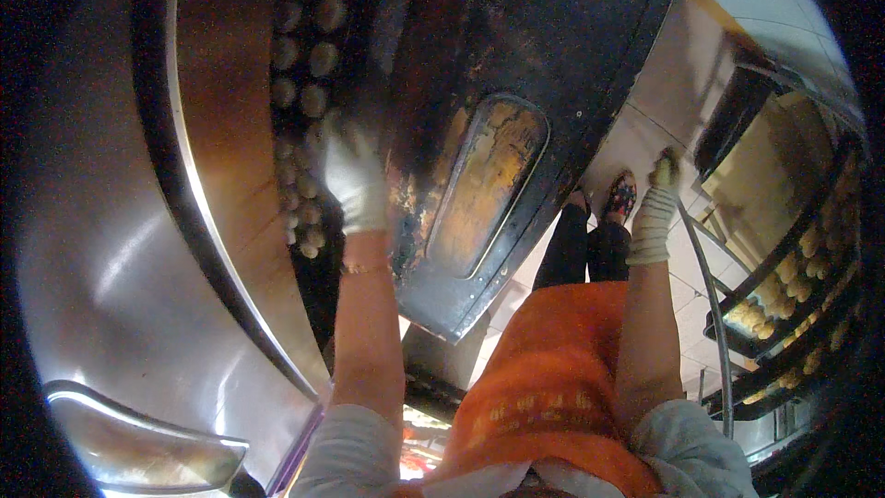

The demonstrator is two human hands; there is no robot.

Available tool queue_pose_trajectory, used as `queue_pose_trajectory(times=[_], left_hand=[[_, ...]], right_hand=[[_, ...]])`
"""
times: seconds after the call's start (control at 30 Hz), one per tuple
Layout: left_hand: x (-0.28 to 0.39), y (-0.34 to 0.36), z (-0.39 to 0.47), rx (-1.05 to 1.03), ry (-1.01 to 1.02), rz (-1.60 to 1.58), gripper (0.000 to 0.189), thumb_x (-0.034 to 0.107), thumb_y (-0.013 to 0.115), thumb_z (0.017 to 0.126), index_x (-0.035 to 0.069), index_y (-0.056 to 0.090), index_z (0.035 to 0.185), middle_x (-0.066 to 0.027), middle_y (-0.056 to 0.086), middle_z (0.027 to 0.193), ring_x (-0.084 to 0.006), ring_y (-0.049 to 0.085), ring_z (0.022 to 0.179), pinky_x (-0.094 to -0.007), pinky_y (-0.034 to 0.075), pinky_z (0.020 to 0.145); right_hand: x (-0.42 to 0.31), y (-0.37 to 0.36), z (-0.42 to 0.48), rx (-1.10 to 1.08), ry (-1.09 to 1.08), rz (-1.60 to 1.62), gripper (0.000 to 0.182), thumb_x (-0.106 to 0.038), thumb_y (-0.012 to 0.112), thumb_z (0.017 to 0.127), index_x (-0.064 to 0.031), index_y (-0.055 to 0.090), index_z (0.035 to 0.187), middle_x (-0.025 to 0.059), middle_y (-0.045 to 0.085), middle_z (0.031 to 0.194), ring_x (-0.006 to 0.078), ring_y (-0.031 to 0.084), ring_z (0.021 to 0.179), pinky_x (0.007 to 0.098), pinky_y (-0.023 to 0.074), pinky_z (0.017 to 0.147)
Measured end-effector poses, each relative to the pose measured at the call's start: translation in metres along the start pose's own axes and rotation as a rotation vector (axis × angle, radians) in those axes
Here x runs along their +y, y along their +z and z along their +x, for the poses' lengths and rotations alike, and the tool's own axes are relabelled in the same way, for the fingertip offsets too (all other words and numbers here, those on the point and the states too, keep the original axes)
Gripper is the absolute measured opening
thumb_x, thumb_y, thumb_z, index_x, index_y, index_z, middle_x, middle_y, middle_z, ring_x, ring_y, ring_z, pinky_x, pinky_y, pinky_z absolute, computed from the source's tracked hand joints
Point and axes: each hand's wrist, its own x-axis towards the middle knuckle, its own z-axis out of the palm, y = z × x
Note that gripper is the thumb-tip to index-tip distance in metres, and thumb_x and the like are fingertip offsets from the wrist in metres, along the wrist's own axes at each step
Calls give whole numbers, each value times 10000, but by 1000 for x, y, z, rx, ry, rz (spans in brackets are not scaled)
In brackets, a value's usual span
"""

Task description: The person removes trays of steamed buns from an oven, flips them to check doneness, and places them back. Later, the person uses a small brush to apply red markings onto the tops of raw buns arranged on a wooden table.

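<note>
My left hand (354,169), in a pale knit glove, reaches into the dark oven opening beside rows of round buns (314,100). Its fingers blur into shadow, so whether they grip a tray edge is hidden. Past the wrist lies the lowered black oven door (581,34), with a browned window (491,183) set in it. My right hand (660,204), gloved too, hangs low beside my legs, near the metal rack (706,290). Dark stains mark that glove's fingertips, and its grip is unclear.
Trays of golden buns (781,297) sit on the rack at right, below pale sheets or boards (750,159). A curved steel oven front (124,249) with a metal handle (145,439) fills the left. Tiled floor (639,114) shows beyond the door's edge.
</note>
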Motion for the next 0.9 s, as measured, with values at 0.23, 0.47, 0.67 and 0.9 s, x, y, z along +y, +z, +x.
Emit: queue_pose_trajectory(times=[0.23,0.47,0.67,0.9], left_hand=[[-65,75,71,156,298,241,436,261,628,939,19,549,1293,-240,591,1256,-396,576,1115,-469,478,943],[-31,64,87,285,218,243,492,302,673,910,7,578,1292,-211,624,1259,-396,576,1167,-447,463,1007],[-1,34,94,317,140,241,449,326,669,919,11,608,1232,-221,649,1187,-377,608,1097,-457,479,971],[64,6,-11,282,373,-80,163,116,729,863,33,622,953,-123,640,884,-277,597,794,-368,503,746]], right_hand=[[95,32,-38,-556,763,690,608,-514,635,929,-125,516,1381,46,548,1359,253,490,1228,425,354,1100],[96,50,-46,-574,790,868,591,-523,599,938,-154,525,1394,5,526,1437,225,455,1323,411,322,1153],[159,68,-45,-613,856,487,430,-331,597,958,-103,557,1321,69,615,1298,262,557,1191,383,442,1039],[235,71,-50,-978,-201,-618,366,-187,617,921,-61,586,1263,87,615,1269,265,573,1143,364,457,1009]])
